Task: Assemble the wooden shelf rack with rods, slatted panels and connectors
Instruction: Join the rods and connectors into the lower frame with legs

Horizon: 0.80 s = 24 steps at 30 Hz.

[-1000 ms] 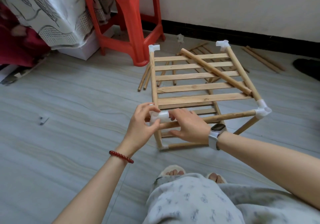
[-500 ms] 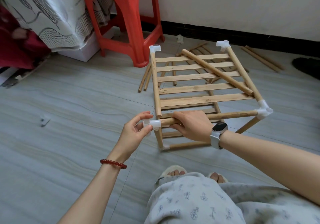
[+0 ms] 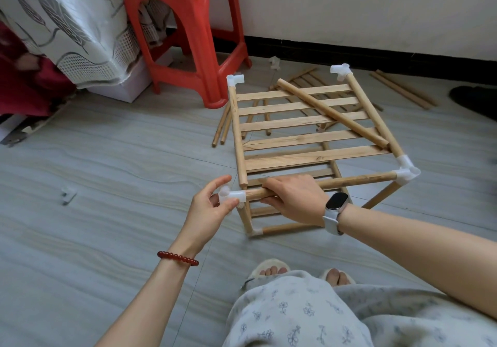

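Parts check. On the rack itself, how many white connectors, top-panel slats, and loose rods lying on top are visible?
White plastic corner connectors: 5
Flat wooden top-panel slats: 5
Loose round wooden rod lying across the slats: 1
Total: 11

Soft even daylight, faint diffuse shadows, sharp centre, wide-angle bending at edges, no glare

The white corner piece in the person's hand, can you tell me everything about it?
The white connector looks like cloudy plastic, with short tube sockets pointing different ways. One socket is pushed onto the near end of the front rod. The left hand pinches it between thumb and fingers, while the right hand grips the rod beside it. The side rod ends just behind it, not plugged in. The post sits below it.
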Each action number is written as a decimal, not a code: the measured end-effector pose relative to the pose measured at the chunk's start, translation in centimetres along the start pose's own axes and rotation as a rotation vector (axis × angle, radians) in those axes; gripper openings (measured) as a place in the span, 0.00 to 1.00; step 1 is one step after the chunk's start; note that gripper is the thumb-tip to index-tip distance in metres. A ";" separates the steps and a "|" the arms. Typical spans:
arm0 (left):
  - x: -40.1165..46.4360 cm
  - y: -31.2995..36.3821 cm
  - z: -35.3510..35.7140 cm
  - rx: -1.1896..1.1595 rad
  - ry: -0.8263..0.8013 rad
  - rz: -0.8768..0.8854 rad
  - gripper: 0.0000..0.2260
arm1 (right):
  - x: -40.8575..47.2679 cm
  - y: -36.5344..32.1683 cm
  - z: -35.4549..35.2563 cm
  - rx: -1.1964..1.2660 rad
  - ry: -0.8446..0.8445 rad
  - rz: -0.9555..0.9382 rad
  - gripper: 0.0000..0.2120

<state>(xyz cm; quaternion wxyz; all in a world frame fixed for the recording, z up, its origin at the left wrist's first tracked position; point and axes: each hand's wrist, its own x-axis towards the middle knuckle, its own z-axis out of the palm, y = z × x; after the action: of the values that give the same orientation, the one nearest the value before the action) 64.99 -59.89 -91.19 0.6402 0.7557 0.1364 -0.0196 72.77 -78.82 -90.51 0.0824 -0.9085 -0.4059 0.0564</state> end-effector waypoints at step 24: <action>4.0 1.9 3.5 -0.336 0.163 -0.286 0.10 | -0.8 0.7 -0.6 -0.062 0.054 -0.072 0.16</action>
<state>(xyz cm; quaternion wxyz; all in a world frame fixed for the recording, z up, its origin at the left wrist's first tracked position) 69.82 -62.86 -90.86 0.7345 0.6108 0.2945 -0.0260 72.87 -79.97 -90.06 0.0673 -0.8965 -0.4376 0.0160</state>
